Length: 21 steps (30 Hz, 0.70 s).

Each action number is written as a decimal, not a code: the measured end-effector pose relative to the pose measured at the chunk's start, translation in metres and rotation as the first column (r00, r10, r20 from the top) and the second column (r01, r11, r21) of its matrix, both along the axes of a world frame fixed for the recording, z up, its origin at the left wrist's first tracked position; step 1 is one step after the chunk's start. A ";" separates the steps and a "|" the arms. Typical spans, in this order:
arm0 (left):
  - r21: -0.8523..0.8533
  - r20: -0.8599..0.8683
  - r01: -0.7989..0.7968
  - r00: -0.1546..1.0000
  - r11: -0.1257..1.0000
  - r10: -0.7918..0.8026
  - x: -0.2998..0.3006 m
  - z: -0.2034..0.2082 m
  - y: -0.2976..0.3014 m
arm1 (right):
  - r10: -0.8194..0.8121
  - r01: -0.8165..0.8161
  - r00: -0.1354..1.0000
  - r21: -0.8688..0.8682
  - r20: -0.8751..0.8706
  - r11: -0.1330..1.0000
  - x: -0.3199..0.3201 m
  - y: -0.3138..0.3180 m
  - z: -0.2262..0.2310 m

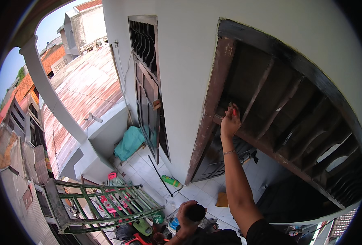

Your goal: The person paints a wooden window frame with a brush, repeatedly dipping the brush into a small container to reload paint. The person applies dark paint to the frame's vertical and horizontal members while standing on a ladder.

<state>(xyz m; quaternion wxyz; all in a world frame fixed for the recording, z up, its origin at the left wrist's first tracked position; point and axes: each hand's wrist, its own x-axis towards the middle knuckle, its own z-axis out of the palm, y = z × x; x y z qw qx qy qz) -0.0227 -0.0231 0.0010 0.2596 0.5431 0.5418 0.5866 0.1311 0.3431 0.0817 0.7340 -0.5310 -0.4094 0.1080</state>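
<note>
Right hand (230, 122) raised to dark wooden transom frame (270, 102) above doorway, grip pinched on small red tool (234, 111), tip touching frame's lower rail near left door post (209, 106). Bracelet on that wrist. Left hand (187, 218) low, near chest, grip clenched around round black object (195, 212). Below: white tiled floor (197, 192), green bottle (170, 181) lying near wall, green metal grille (103, 204) to left, teal cloth (128, 142) by barred window.

I noted white walls (189, 53) in daylight; barred dark window (145, 38); white tiled floor (148, 167); rusty corrugated roofs (87, 90) beyond the balcony.
</note>
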 end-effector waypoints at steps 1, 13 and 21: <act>0.003 -0.004 0.002 1.000 1.000 -0.002 0.000 0.000 0.000 | -0.032 0.031 0.998 0.016 0.051 0.999 0.002 0.001 0.001; 0.022 -0.009 0.016 1.000 1.000 -0.016 0.004 0.004 0.004 | 0.239 -0.251 0.961 -0.071 -0.139 0.965 -0.021 -0.055 0.017; -0.005 0.008 0.046 0.999 0.999 -0.046 0.005 0.003 0.004 | 0.210 -0.207 0.966 0.038 -0.149 0.978 -0.017 -0.033 0.004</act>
